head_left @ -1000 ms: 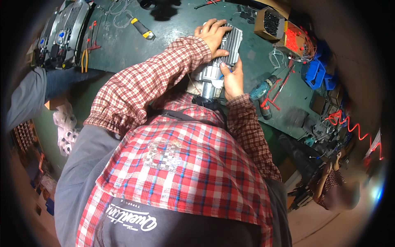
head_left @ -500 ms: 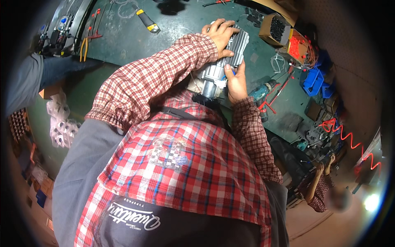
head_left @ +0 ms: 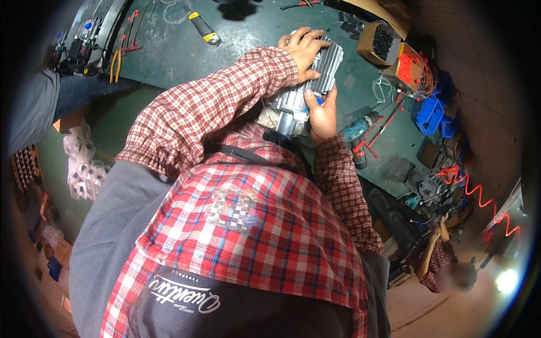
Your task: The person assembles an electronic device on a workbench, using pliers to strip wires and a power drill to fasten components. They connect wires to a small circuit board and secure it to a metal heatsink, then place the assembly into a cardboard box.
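A silver finned metal housing (head_left: 327, 70), with a cylindrical motor-like end (head_left: 287, 121) toward my body, is held at the near side of the bench. My left hand (head_left: 303, 52) lies across its upper left part, fingers curled over the top and thumb on the fins. Around its lower right side is my right hand (head_left: 323, 115), thumb up on the casing beside a small blue part (head_left: 319, 101). The right fingers are mostly hidden behind the housing. Whether the housing rests on the bench I cannot tell.
A teal cordless drill (head_left: 360, 128) lies right of my right hand. Farther right are a box of black screws (head_left: 384, 44), a box of red caps (head_left: 410, 67) and blue bins (head_left: 429, 114). A yellow-black tool (head_left: 203, 28) lies at far left. Other people work at both sides.
Both hands keep their hold on the housing with hardly any movement. The person at the lower right has shifted slightly.
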Tool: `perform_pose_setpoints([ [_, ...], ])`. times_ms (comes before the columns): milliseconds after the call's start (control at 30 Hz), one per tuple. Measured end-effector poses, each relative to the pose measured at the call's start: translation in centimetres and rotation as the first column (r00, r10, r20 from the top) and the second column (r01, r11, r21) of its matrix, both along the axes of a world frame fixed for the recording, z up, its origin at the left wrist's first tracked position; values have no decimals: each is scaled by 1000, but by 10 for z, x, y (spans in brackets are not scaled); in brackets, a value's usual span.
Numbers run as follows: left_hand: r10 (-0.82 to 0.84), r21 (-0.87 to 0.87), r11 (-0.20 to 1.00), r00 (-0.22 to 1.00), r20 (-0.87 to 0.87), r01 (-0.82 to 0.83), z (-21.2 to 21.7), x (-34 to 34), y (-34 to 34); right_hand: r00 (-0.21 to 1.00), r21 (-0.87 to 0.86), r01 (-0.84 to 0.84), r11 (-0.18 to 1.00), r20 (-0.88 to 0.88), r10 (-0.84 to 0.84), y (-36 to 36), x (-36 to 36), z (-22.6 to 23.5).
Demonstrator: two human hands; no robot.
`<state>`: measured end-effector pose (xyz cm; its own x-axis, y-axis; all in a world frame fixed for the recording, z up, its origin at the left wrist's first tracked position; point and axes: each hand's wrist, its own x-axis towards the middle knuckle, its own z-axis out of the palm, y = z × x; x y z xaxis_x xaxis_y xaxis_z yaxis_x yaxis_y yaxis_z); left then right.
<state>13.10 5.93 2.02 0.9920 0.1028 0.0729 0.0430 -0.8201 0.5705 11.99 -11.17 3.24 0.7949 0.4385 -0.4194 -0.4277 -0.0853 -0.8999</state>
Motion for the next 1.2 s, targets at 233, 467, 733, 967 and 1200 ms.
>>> perform_pose_setpoints([
  [233,24,-35,999,999,-39,-25,5,-2,-7,1000,18,27,999,-5,-27,-7,-3,-4],
  [467,72,-33,997,997,-6,-72,2,-1,-10,985,-75,-13,997,169,25,-12,-2,-20],
  [733,63,-20,998,998,0,-63,5,-4,-11,935,-337,75,939,352,52,-7,-8,-20],
  [967,38,-26,999,999,7,-38,5,-4,-8,965,-235,82,968,262,-18,-4,-8,-10],
  [1200,1,-84,996,999,33,2,1,-6,0,472,-547,370,751,807,355,3,-11,30],
])
